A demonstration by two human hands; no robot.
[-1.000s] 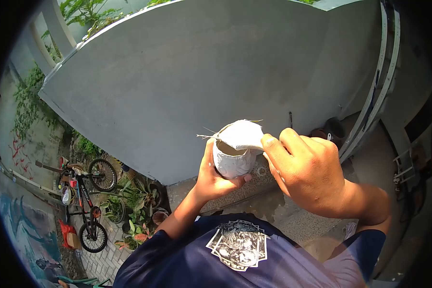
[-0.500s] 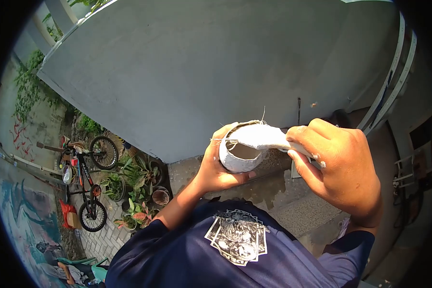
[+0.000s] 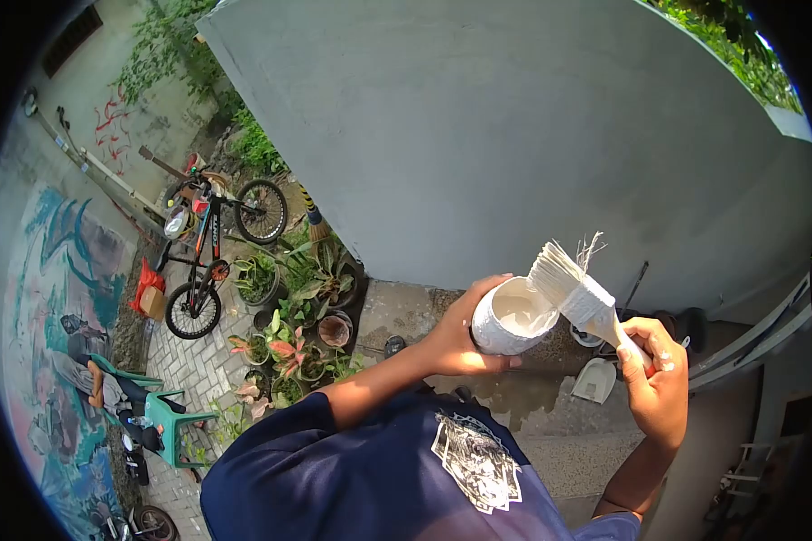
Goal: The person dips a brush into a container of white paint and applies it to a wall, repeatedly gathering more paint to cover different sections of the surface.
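Note:
Wrapped around a small paint-smeared white cup (image 3: 505,332), my left hand (image 3: 460,338) holds it tilted with its mouth up. Whitish paint lies inside the cup. In my right hand (image 3: 656,374) is the handle of a wide paintbrush (image 3: 588,302), gripped between thumb and fingers. The brush's pale bristles point up and left, overlapping the cup's right rim in this view, and a few stray bristles stick out. White paint specks dot my right fingers.
A tall grey wall (image 3: 496,135) rises in front of me. Left of it stand a bicycle (image 3: 209,243) and potted plants (image 3: 284,347). A person sits near a green chair (image 3: 173,424) at lower left. A white dustpan (image 3: 595,380) lies on the floor.
My right hand has turned the brush from lying across the cup's mouth to bristles up at its right rim. Both hands appear further right and lower as the view has swung.

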